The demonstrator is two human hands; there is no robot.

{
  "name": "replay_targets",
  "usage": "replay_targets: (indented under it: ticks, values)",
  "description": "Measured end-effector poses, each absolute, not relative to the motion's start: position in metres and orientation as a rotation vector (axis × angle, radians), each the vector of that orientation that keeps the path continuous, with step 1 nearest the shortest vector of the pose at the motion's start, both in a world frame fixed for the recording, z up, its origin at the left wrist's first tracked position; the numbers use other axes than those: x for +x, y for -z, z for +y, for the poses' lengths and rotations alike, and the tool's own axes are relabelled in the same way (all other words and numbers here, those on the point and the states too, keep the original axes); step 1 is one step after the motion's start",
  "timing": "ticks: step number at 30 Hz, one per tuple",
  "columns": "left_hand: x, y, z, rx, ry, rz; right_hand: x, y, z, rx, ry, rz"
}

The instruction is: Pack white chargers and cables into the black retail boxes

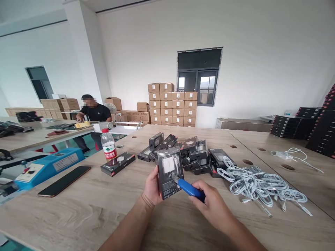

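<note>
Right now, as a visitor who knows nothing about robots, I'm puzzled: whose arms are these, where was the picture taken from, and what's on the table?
There's no machine arm here: these are a person's own bare hands. The camera is worn on that person's head, looking forward and down, so you see roughly their view. The left hand holds a black box; the right hand grips a blue-handled tool, its tip at the box's front. On the wooden table lie a pile of dark boxes, coiled pale cables and a phone. A red-capped bottle stands towards the left. Farther off, another person sits at a separate table.
</note>
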State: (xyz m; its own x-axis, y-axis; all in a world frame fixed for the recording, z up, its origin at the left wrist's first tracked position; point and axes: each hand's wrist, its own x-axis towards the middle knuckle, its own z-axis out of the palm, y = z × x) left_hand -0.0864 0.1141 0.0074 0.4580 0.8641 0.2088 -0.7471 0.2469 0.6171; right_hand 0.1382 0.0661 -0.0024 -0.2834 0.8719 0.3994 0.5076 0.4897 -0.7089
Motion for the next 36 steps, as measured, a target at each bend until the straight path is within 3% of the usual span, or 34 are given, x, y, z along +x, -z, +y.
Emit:
replay_targets:
  ticks: [15, 26, 31, 36]
  values:
    - [-0.084, -0.011, 0.111, 0.637, -1.135, 0.284, 0.140, 0.002, 0.066, -1.167, -0.584, -1.949]
    - [-0.070, -0.025, 0.095, 0.475, -0.848, 0.541, 0.143, 0.006, 0.073, -1.000, -0.107, -1.840]
    - [-0.073, -0.012, 0.097, 0.521, -0.665, 0.589, 0.146, -0.008, 0.066, -0.861, 0.200, -1.968]
    - [-0.064, 0.004, 0.101, 0.544, -0.619, 0.683, 0.136, -0.019, 0.056, -0.788, 0.239, -1.983]
